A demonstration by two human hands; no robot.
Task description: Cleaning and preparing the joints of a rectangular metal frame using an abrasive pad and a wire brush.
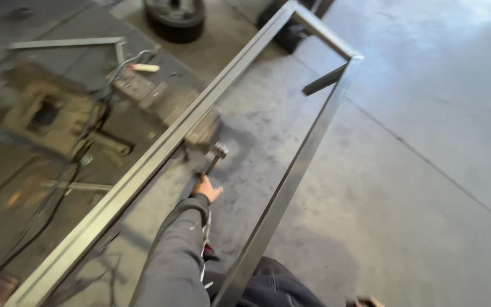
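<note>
A long rectangular frame of grey steel tubing [160,149] lies across a metal workbench and juts out over the concrete floor. One of my hands [206,187], in a grey sleeve, reaches down inside the frame and grips the handle of a small hammer [218,152], whose head sits just beside the near-left rail. Which hand it is I judge as my left, from the sleeve rising at the lower left of centre. My other hand is out of sight.
The bench [41,187] at left holds a vise or clamp block [46,116], cables, loose steel bars [66,43] and a marker-like stick [145,67]. A tyre [175,20] stands at the top. A short bar [325,79] braces the frame's far corner. Concrete floor spreads to the right.
</note>
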